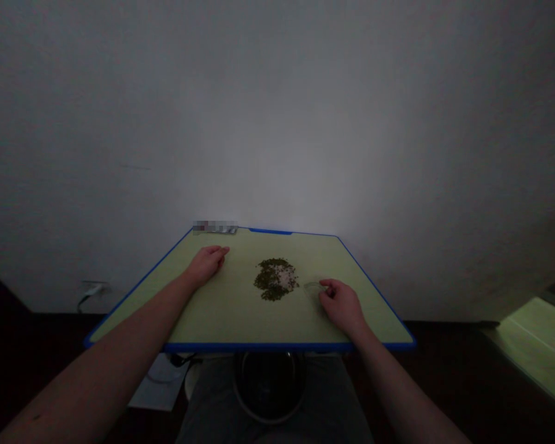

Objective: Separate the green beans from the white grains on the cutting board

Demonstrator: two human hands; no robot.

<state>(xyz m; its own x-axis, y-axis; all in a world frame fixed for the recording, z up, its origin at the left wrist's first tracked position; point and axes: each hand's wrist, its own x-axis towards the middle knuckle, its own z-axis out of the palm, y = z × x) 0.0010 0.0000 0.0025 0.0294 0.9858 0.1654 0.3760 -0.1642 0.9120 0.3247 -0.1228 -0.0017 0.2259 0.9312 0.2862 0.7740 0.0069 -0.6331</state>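
Note:
On the pale yellow-green tabletop lies a loose heap of small green-brown grains, like dried beans or seeds, with a paler pinkish patch at its right. My left hand rests to the left of the heap, its fingers curled together and the index finger pointing inward; nothing shows in it. To the right of the heap, my right hand pinches the edge of a small clear see-through dish between thumb and fingers. The dish is faint, and its exact shape is hard to make out.
A blue rim runs round the table, which stands against a grey wall. At the far left corner lies a flat silvery item, partly blurred. Below the front edge, a dark round bowl sits on my lap. A wall socket is at left.

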